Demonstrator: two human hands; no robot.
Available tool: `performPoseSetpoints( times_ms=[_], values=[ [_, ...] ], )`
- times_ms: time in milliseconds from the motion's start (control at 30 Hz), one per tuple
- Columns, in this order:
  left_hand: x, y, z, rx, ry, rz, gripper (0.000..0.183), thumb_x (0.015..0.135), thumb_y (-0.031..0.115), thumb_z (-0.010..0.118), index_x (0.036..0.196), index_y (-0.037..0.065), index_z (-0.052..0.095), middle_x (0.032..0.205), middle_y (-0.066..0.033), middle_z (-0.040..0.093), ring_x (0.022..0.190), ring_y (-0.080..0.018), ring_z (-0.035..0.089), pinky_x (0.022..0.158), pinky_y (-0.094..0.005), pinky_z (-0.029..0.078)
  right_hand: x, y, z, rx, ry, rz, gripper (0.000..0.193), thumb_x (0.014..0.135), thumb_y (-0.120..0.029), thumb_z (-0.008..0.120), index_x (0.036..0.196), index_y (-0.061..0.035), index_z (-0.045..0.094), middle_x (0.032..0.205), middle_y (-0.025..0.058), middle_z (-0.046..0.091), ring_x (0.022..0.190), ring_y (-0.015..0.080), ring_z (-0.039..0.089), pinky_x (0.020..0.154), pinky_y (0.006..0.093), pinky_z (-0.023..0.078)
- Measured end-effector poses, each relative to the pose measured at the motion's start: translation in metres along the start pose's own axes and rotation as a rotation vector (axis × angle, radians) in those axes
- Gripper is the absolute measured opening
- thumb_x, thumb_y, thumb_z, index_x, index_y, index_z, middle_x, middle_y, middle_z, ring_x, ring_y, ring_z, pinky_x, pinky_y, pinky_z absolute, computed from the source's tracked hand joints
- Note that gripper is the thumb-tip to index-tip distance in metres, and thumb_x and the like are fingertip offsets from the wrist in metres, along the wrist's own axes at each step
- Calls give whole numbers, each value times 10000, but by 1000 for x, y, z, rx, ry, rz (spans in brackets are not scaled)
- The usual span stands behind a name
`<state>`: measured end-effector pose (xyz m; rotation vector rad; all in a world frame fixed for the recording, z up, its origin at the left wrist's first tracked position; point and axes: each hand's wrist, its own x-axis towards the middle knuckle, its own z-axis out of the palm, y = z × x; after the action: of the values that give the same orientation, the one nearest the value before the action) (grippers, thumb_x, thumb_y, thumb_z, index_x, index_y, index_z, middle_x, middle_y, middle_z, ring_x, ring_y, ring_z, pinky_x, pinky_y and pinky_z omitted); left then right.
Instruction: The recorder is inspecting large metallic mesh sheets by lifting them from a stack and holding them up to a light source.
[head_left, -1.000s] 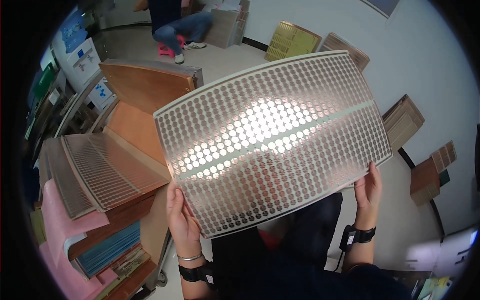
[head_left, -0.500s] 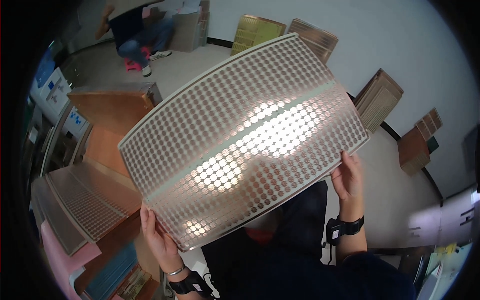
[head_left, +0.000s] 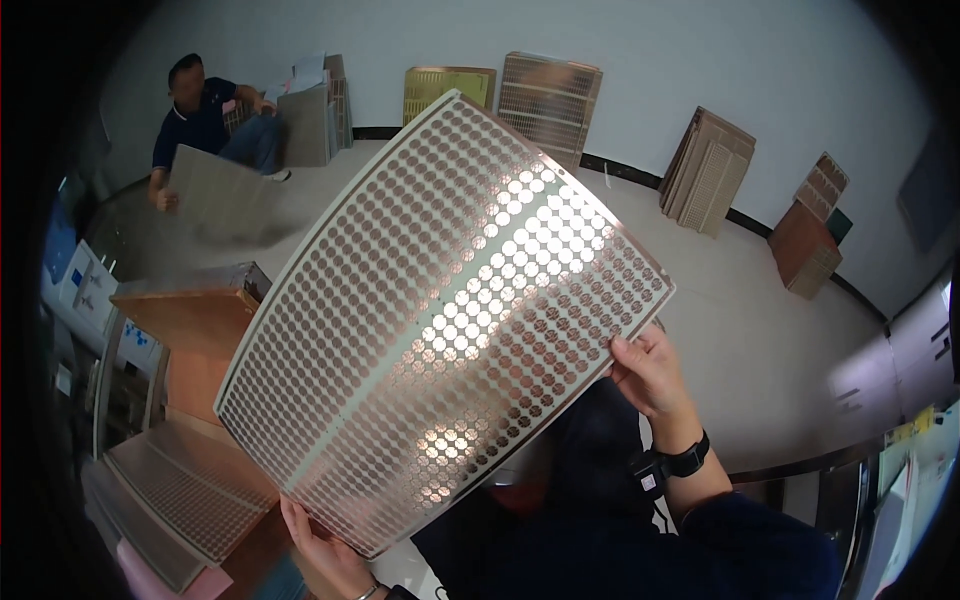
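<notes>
Before me is a large thin circuit board panel [head_left: 365, 260], covered in rows of round copper discs with a pale plain strip along its middle. It slants from lower left to upper right, and bright light glares off its right half. My left hand [head_left: 325, 555] grips the lower-left edge; its fingers are partly hidden behind the panel. On the right edge, near the lower-right corner, my right hand [head_left: 650, 370] holds it with the thumb in front and the other fingers behind.
Similar panels [head_left: 190, 490] lie on a wooden surface at the left, beside a wooden box [head_left: 185, 300]. Panel stacks [head_left: 705, 175] lean against the far wall. A co-worker [head_left: 205, 130] sits at the far left, one hand on a grey-brown board [head_left: 225, 195].
The panel slants more steeply, its top corner further left; both hands keep hold of it. My view has shifted, bringing more of the co-worker and a board at their hand into sight.
</notes>
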<state>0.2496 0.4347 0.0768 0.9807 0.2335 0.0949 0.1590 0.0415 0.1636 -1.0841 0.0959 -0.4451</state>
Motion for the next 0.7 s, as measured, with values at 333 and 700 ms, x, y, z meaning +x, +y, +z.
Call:
performPoseSetpoints(
  times_ms=[333, 700],
  values=[
    [-4, -2, -2, -72, 94, 93, 400, 903, 107, 463, 1283, 1, 398, 1245, -105, 481, 1115, -196, 476, 955, -322, 392, -5, 9, -14, 71, 33, 19, 250, 856, -63, 564, 1089, 20, 530, 997, 94, 620, 844, 159, 622, 727, 282, 533],
    [-8, 5, 5, -89, -4, 163, 383, 900, 105, 458, 1269, 13, 415, 1250, -100, 483, 1133, -201, 471, 962, -328, 390, -3, 17, -26, 104, 57, -6, 261, 858, -64, 551, 1103, 19, 511, 964, 82, 605, 800, 151, 613, 638, 256, 517]
  ],
)
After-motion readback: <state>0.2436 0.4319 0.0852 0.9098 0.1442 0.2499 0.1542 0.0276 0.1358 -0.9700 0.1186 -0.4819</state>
